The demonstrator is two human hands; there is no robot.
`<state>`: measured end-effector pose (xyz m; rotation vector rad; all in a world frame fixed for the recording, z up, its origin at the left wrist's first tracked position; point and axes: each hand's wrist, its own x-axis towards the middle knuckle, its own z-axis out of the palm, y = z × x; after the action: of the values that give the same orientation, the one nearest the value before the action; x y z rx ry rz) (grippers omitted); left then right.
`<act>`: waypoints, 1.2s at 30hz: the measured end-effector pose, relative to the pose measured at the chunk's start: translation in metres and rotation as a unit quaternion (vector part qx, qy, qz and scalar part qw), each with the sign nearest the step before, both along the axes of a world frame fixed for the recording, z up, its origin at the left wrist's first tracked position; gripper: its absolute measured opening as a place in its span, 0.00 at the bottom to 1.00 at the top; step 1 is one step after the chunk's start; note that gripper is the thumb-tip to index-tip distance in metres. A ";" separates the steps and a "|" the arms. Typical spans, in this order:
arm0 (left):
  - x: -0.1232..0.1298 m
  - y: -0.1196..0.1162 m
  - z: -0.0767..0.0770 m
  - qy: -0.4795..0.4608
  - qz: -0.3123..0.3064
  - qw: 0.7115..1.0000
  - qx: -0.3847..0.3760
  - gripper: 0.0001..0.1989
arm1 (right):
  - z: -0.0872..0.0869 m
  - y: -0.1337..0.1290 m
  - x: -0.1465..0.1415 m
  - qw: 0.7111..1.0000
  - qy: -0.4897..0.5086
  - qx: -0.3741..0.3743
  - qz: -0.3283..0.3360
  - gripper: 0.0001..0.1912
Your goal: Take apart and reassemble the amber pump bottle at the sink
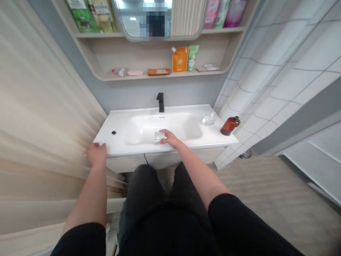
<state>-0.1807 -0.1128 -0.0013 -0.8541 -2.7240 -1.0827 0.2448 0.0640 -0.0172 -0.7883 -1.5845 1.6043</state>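
Note:
My right hand lies over a small clear square glass object at the front of the white sink basin, with the fingers against its side. My left hand rests on the front left corner of the white vanity top, fingers over the edge. That hand holds nothing I can make out. A second clear glass object sits on the counter's right side, out of reach of both hands, beside an amber bottle.
A matte black faucet rises at the back of the basin, and a black round plug sits on the left counter. A wooden shelf holds toiletries. A beige curtain hangs at left, and white tiles cover the right wall.

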 end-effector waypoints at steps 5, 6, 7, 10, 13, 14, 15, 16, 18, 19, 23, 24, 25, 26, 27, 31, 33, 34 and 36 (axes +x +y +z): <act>0.026 -0.001 0.015 0.125 -0.041 0.985 0.108 0.25 | 0.002 -0.001 0.000 1.000 -0.001 0.001 0.002 0.39; 0.039 0.004 0.019 0.141 -0.085 0.977 0.133 0.25 | 0.002 -0.001 0.000 1.000 -0.001 -0.002 0.003 0.39; 0.055 0.011 0.021 0.142 -0.145 0.967 0.153 0.26 | 0.003 -0.002 0.001 1.000 -0.002 -0.003 0.003 0.39; 0.116 0.044 0.018 0.064 -0.356 0.917 0.170 0.31 | 0.004 -0.003 0.001 1.000 -0.001 0.000 0.003 0.38; 0.176 0.083 0.004 -0.080 -0.504 0.851 0.125 0.43 | 0.004 -0.003 0.001 1.000 0.020 0.016 -0.001 0.39; 0.192 0.095 -0.001 -0.120 -0.528 0.834 0.110 0.47 | 0.004 -0.003 0.001 0.999 0.025 0.022 -0.006 0.39; 0.205 0.105 -0.006 -0.155 -0.541 0.820 0.099 0.48 | 0.003 -0.002 0.000 0.999 0.028 0.026 -0.013 0.40; 0.215 0.113 -0.009 -0.185 -0.547 0.811 0.092 0.49 | 0.003 -0.002 0.000 0.999 0.028 0.028 -0.019 0.40; 0.227 0.126 -0.013 -0.228 -0.547 0.801 0.088 0.45 | 0.001 -0.001 -0.001 0.999 0.024 0.027 -0.026 0.42; 0.229 0.130 -0.014 -0.239 -0.545 0.799 0.090 0.43 | 0.000 -0.001 0.000 0.999 0.023 0.025 -0.026 0.43; 0.229 0.136 -0.013 -0.255 -0.539 0.796 0.102 0.37 | -0.003 0.003 0.000 0.999 0.028 0.019 -0.018 0.52; 0.229 0.136 -0.013 -0.260 -0.535 0.797 0.102 0.37 | -0.003 0.004 0.000 0.999 0.025 0.020 -0.019 0.55; 0.229 0.136 -0.013 -0.265 -0.531 0.799 0.101 0.37 | -0.003 0.005 -0.001 0.999 0.020 0.021 -0.024 0.58; 0.229 0.136 -0.014 -0.268 -0.525 0.802 0.101 0.38 | -0.003 0.004 -0.002 0.999 0.014 0.023 -0.032 0.59; 0.229 0.135 -0.014 -0.268 -0.518 0.806 0.102 0.38 | -0.002 0.003 -0.003 0.999 0.009 0.026 -0.046 0.59; 0.231 0.134 -0.017 -0.260 -0.492 0.822 0.119 0.38 | 0.009 -0.012 0.003 0.983 0.002 0.082 -0.164 0.46; 0.230 0.134 -0.018 -0.270 -0.484 0.823 0.124 0.39 | 0.017 -0.023 0.024 0.957 -0.007 0.156 -0.246 0.36; 0.230 0.134 -0.019 -0.280 -0.482 0.821 0.124 0.39 | 0.021 -0.028 0.042 0.937 -0.015 0.193 -0.289 0.31; 0.229 0.134 -0.020 -0.295 -0.477 0.819 0.122 0.40 | 0.030 -0.033 0.090 0.884 -0.040 0.241 -0.399 0.25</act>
<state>0.0484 0.0211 -0.0217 -2.2637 -2.3580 -2.0912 0.3348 0.0307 0.0124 -1.0427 -1.3506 0.5612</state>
